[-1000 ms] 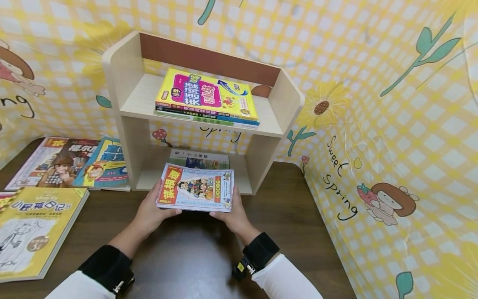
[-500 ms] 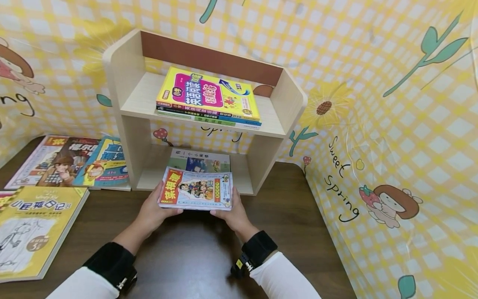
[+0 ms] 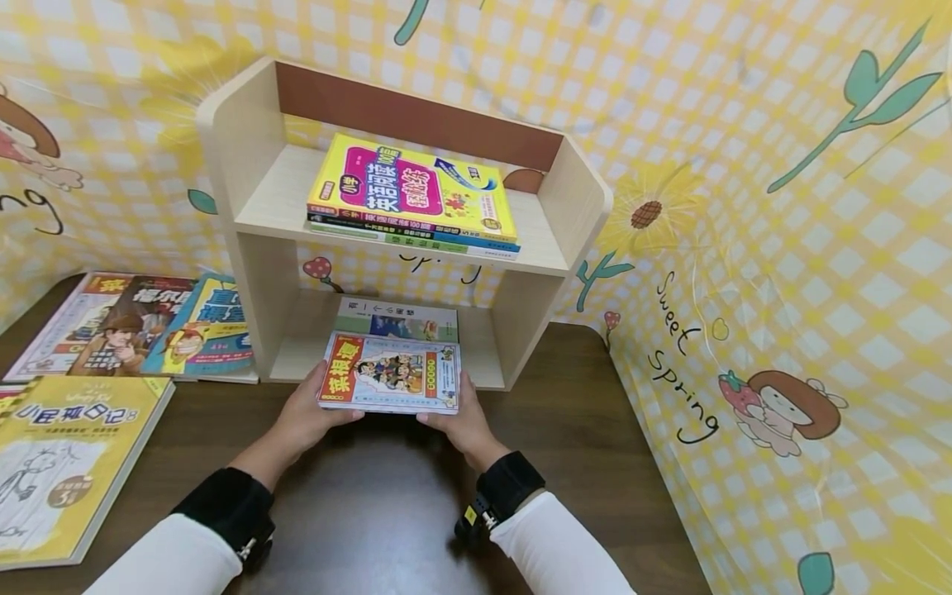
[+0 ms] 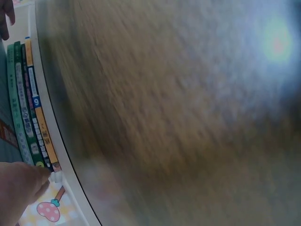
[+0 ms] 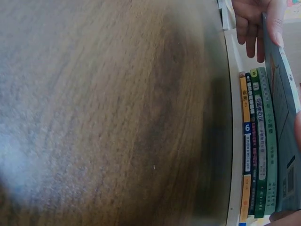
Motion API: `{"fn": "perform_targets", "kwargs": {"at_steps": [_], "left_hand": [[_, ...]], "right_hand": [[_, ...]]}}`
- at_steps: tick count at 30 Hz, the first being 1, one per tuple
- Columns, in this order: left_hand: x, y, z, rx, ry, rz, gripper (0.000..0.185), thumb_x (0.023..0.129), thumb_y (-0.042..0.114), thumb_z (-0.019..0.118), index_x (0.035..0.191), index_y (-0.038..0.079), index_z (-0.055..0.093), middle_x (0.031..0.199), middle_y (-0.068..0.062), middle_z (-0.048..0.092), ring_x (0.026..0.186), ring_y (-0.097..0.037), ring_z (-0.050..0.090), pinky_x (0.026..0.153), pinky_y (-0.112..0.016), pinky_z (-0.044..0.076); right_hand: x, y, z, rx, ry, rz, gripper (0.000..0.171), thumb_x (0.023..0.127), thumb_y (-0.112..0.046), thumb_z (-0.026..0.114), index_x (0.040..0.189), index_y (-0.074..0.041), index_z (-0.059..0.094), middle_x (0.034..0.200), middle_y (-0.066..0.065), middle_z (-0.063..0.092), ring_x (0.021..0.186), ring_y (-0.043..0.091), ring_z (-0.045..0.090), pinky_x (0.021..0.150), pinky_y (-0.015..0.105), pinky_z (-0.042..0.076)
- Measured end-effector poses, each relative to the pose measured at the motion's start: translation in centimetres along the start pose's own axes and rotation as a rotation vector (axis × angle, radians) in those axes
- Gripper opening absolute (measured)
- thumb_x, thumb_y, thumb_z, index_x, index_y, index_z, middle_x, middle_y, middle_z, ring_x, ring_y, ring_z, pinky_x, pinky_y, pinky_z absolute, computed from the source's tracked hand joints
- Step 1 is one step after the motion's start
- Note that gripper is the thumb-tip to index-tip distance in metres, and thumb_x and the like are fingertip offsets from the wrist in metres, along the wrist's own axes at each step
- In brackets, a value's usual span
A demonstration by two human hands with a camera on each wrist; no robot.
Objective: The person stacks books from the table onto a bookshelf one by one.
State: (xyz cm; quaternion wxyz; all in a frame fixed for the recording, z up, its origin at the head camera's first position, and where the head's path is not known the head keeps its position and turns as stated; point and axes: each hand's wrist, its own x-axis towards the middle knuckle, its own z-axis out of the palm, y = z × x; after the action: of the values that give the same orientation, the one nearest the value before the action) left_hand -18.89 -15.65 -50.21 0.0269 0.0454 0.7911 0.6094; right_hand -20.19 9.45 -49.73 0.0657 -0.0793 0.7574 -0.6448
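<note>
Both hands hold a thin book (image 3: 390, 373) with a red-and-white cartoon cover at the front of the lower shelf. My left hand (image 3: 307, 411) grips its left side and my right hand (image 3: 463, 420) its right side, thumbs along the front edge. In the right wrist view the blue underside of this book (image 5: 282, 122) shows above a stack of books (image 5: 258, 141) on that shelf, apart from it at the front. The top book of the stack (image 3: 402, 321) shows partly behind the held one in the head view; the rest is hidden there.
A two-tier wooden bookshelf (image 3: 256, 306) stands on the dark table (image 3: 595, 430). Its upper shelf bears a pile of books (image 3: 412, 190), yellow on top. At the left lie a yellow book (image 3: 82, 463) and several comic-style books (image 3: 126, 330). A checked cloth (image 3: 744, 248) lines the walls.
The held book has tipped flatter, its far edge coming down and its front edge moving slightly toward the shelf. Both hands have moved with it, keeping their grip.
</note>
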Motion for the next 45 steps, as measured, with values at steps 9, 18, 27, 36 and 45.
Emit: {"fn": "perform_targets", "kwargs": {"at_steps": [9, 18, 27, 36, 45], "left_hand": [[1.3, -0.3, -0.5, 0.072, 0.003, 0.051, 0.098, 0.080, 0.021, 0.080, 0.153, 0.004, 0.017, 0.149, -0.025, 0.024, 0.131, -0.045, 0.030, 0.107, -0.064, 0.024], [2.1, 0.0, -0.6, 0.062, -0.008, 0.033, 0.100, 0.080, 0.019, 0.080, 0.153, 0.003, 0.013, 0.153, -0.026, 0.018, 0.133, -0.045, 0.026, 0.108, -0.065, 0.021], [3.6, -0.1, -0.8, 0.087, -0.005, 0.071, 0.095, 0.079, 0.018, 0.081, 0.151, 0.001, 0.020, 0.146, -0.026, 0.028, 0.131, -0.044, 0.030, 0.107, -0.063, 0.024], [5.1, -0.5, -0.9, 0.142, 0.010, 0.092, 0.095, 0.077, 0.015, 0.082, 0.149, -0.003, 0.023, 0.143, -0.029, 0.032, 0.130, -0.047, 0.033, 0.107, -0.062, 0.025], [6.6, -0.4, -0.9, 0.224, 0.009, 0.105, 0.095, 0.076, 0.017, 0.083, 0.147, -0.004, 0.025, 0.140, -0.029, 0.034, 0.129, -0.048, 0.033, 0.108, -0.061, 0.023]], "right_hand": [[1.3, 1.1, 0.3, -0.128, 0.060, 0.076, 0.097, 0.077, -0.009, 0.081, 0.153, -0.016, 0.021, 0.154, 0.016, 0.025, 0.145, 0.035, 0.009, 0.116, 0.053, 0.015], [2.5, 1.3, 0.3, -0.190, 0.068, 0.058, 0.096, 0.078, -0.009, 0.080, 0.153, -0.012, 0.021, 0.158, 0.013, 0.022, 0.145, 0.039, -0.012, 0.116, 0.057, -0.001], [3.4, 1.2, 0.1, -0.234, 0.092, 0.085, 0.096, 0.079, -0.014, 0.080, 0.154, -0.010, 0.020, 0.160, 0.013, 0.017, 0.146, 0.038, -0.011, 0.115, 0.059, 0.001], [4.4, 1.1, 0.2, -0.295, 0.118, 0.092, 0.094, 0.079, -0.020, 0.080, 0.153, -0.014, 0.024, 0.158, 0.011, 0.025, 0.147, 0.036, -0.006, 0.114, 0.061, 0.005], [5.2, 0.7, 0.0, -0.324, 0.126, 0.063, 0.090, 0.082, -0.018, 0.078, 0.153, -0.008, 0.023, 0.158, 0.016, 0.022, 0.146, 0.042, -0.003, 0.115, 0.060, 0.003]]}}
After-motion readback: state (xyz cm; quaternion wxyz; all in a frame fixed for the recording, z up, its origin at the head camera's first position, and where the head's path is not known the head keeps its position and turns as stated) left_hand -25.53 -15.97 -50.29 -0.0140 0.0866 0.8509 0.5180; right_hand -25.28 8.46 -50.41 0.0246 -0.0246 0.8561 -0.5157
